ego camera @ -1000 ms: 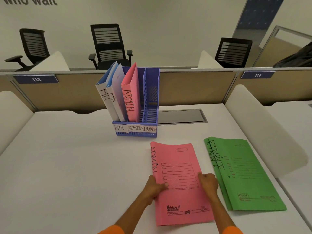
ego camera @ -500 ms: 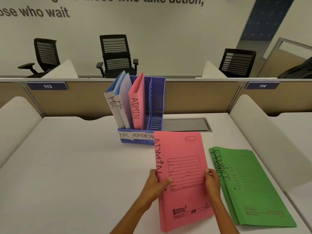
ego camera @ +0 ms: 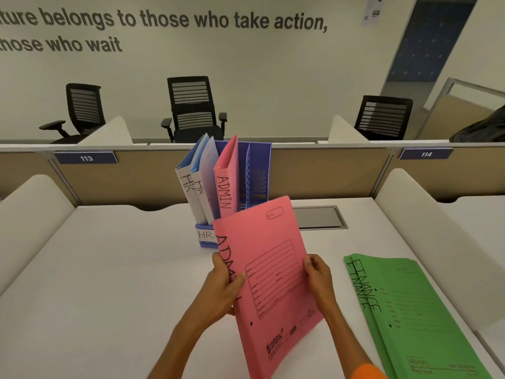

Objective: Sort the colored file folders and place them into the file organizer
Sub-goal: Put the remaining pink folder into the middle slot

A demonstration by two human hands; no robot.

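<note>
head view looks down on a pink folder (ego camera: 273, 269) marked admin, held up clear of the white bench (ego camera: 109, 269) and tilted to the right. its top edge overlaps the front of the blue file organizer (ego camera: 258, 165). the left hand (ego camera: 221, 291) grips the folder's spine edge, thumb on the cover and fingers curled behind. the right hand (ego camera: 318, 277) grasps the opposite edge. in the organizer, two hr folders (ego camera: 196, 181) lean in the left slot, and a second pink admin folder (ego camera: 226, 184) stands just beside them in the next slot. green finance folders (ego camera: 415, 310) lie stacked flat on the bench to the right, well apart from the organizer.
</note>
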